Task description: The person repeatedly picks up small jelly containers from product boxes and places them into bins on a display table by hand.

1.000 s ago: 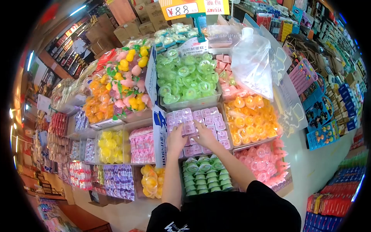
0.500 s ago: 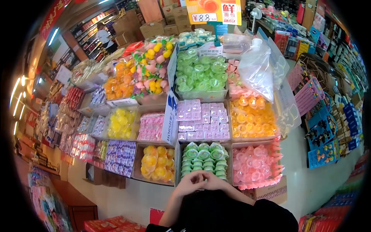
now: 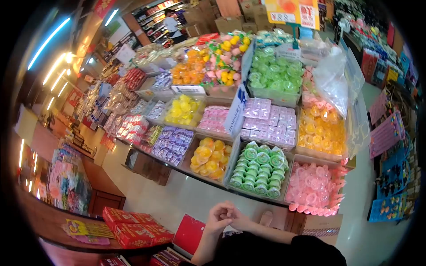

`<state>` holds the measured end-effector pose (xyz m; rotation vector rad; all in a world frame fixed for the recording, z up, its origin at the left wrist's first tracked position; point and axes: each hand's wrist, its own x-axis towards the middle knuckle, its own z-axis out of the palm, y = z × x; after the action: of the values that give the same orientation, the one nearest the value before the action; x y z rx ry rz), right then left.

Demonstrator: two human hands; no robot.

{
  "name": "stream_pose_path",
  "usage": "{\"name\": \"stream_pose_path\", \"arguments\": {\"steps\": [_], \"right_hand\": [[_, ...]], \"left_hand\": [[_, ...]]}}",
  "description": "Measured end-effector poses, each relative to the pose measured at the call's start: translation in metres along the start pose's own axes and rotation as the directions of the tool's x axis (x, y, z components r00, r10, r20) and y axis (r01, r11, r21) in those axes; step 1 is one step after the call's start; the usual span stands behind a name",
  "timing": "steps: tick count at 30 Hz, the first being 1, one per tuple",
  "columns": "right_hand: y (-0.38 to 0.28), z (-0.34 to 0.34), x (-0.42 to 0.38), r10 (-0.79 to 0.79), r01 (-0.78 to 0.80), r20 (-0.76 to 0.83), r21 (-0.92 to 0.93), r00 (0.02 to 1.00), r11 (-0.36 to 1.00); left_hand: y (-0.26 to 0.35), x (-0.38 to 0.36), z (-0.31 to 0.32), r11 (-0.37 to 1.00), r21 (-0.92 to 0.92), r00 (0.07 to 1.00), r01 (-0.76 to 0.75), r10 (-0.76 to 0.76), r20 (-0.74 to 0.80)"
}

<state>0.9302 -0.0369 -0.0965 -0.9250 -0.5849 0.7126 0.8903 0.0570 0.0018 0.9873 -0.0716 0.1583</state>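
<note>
My left hand (image 3: 218, 216) and my right hand (image 3: 238, 218) are pulled in close to my body at the bottom middle, fingers curled and pressed against each other. Nothing shows between them. They hover above the floor in front of a sloped sweets display. The nearest trays are green-lidded jelly cups (image 3: 259, 170) and pink jelly cups (image 3: 313, 186). Further up lie the pale purple square cups (image 3: 268, 122). My black sleeves fill the bottom edge.
More trays hold orange-yellow cups (image 3: 206, 159), orange cups (image 3: 321, 128) and light green cups (image 3: 277, 73). A clear plastic bag (image 3: 335, 77) hangs at the right. Red boxes (image 3: 133, 226) lie on a low counter at the left. A cardboard box (image 3: 313, 224) stands beneath the display. A person (image 3: 171, 22) stands far back.
Both hands left the purple cups and drew back to my body, meeting there. The view has swung left and pulled away from the display.
</note>
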Motion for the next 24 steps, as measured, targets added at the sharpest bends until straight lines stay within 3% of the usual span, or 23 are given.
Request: {"name": "stream_pose_path", "arguments": {"steps": [1, 2, 4, 5, 9, 12, 13, 14, 18, 20, 22, 24], "right_hand": [[0.001, 0.011, -0.003, -0.093, 0.09, -0.046, -0.06, 0.995, 0.994], [0.003, 0.02, -0.006, -0.066, 0.053, -0.085, -0.147, 0.994, 0.988], [-0.006, 0.035, -0.012, -0.034, 0.027, -0.026, -0.223, 0.999, 0.974], [0.027, 0.031, -0.017, -0.028, 0.031, 0.013, -0.292, 1.0, 0.956], [0.011, 0.104, -0.028, -0.023, 0.055, 0.125, -0.262, 0.992, 0.963], [0.027, 0.16, -0.049, 0.067, -0.017, 0.196, -0.25, 0.978, 0.968], [0.034, 0.179, -0.054, 0.104, -0.048, 0.212, -0.253, 0.972, 0.966], [0.041, 0.193, -0.061, 0.134, -0.073, 0.23, -0.258, 0.964, 0.963], [0.069, 0.256, -0.079, 0.249, -0.158, 0.314, -0.288, 0.916, 0.945], [0.082, 0.285, -0.088, 0.298, -0.189, 0.364, -0.306, 0.882, 0.933], [0.096, 0.312, -0.096, 0.345, -0.216, 0.416, -0.327, 0.842, 0.92], [0.107, 0.336, -0.101, 0.387, -0.238, 0.473, -0.345, 0.791, 0.908]], "left_hand": [[0.0, -0.012, -0.001, 0.999, -0.037, 1.0, -0.011, 0.011, -0.017], [0.002, -0.021, -0.004, 0.997, -0.07, 0.999, -0.029, 0.026, -0.033], [0.018, -0.039, 0.001, 0.993, -0.116, 0.999, 0.003, -0.007, -0.036], [0.023, -0.05, -0.002, 0.992, -0.122, 1.0, -0.019, 0.016, -0.022], [0.053, -0.114, -0.018, 0.98, -0.128, 0.989, -0.151, 0.15, -0.019], [0.114, -0.183, -0.032, 0.985, 0.143, 0.978, -0.096, 0.067, 0.197], [0.125, -0.199, -0.033, 0.941, 0.188, 0.915, -0.282, 0.205, 0.346], [0.133, -0.217, -0.029, 0.935, 0.197, 0.913, -0.294, 0.214, 0.347], [0.136, -0.304, -0.057, 0.943, 0.025, 0.902, -0.331, 0.308, 0.301], [0.147, -0.349, -0.062, 0.933, 0.102, 0.921, -0.345, 0.315, 0.229], [0.177, -0.39, -0.061, 0.888, 0.335, 0.949, -0.314, 0.301, 0.09], [0.181, -0.428, -0.069, 0.883, 0.271, 0.919, -0.383, 0.395, 0.011]]}}
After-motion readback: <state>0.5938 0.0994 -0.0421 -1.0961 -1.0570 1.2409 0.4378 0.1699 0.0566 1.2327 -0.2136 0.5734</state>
